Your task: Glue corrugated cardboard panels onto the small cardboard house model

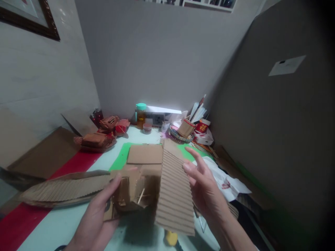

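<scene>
Well, cardbd model (150, 170) btwn hands (98, 212), ridged flap (175, 191) edge jutting, gap underneath

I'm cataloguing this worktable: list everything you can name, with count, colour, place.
Ridged cardboard panel: one, brown, centre
Cardboard model: one, brown, beside panel
Boat-shaped cardboard piece: one, brown, left
Flat cardboard: one, brown, behind model
Mat: one, green, centre
Strip: one, red, left
Tabletop: one, pale, beneath
Lidded bottle: one, amber, back
Jar: one, reddish, beside bottle
Stick holder: one, tan, back right
Cup: one, red, back right
Paper: one, white, right
Crafted models: several, reddish, back left
Unclear object: one, yellow, bottom
Picture frame: one, brown, wall
Left hand: one, holding model
Right hand: one, at panel
</scene>
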### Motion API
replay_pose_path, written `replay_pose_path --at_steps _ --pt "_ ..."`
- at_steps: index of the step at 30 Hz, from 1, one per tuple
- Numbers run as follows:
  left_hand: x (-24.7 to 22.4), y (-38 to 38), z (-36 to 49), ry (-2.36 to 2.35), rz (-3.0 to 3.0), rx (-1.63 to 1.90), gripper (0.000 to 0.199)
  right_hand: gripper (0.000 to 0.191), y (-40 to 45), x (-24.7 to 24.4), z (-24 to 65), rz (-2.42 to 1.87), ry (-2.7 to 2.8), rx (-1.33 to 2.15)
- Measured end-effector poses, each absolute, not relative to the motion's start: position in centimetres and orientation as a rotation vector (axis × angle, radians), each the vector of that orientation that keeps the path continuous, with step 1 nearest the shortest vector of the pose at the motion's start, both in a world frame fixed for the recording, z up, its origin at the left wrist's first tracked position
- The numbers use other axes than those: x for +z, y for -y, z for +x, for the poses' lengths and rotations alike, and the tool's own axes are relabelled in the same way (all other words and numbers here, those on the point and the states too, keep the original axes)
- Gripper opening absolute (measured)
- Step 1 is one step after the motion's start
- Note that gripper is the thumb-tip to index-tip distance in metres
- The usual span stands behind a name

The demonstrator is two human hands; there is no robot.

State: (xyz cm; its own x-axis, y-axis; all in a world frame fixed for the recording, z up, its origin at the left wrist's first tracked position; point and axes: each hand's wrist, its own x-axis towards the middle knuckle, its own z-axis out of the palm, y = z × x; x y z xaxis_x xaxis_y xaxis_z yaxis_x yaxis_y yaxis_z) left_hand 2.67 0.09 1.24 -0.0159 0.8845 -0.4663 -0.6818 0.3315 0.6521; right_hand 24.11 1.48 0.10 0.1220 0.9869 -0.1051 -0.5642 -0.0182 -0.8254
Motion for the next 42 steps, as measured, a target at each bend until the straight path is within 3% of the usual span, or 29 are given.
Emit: replay_pose_path --at_steps 5,12,21,32,36,42 --pt "0.6 0.3 2.7 -0.967 0.249 1.24 0.043 0.071 -1.9 -0.7 24.3 -0.883 0.554 1.342" --pt "-0.5 0.7 2.0 -1.012 0.229 1.268 0.028 0.042 -2.1 -0.1 25.3 -0.869 0.498 1.321" --pt "0.0 0.6 2.2 -0.901 0.255 1.177 0.02 0.033 -2.4 -0.4 25.4 -0.925 0.5 1.437" --pt "-0.1 0.6 1.7 -0.828 0.194 1.127 0.024 0.044 -2.3 -0.8 24.9 -0.906 0.494 1.375" --pt "0.1 0.4 1.5 -0.855 0.176 1.205 0.037 0.052 -2.4 -0.8 24.9 -0.916 0.495 1.28" --pt "0.9 -0.6 1.1 -0.794 0.12 1.42 0.05 0.078 -2.2 -0.3 24.5 -0.906 0.573 1.15"
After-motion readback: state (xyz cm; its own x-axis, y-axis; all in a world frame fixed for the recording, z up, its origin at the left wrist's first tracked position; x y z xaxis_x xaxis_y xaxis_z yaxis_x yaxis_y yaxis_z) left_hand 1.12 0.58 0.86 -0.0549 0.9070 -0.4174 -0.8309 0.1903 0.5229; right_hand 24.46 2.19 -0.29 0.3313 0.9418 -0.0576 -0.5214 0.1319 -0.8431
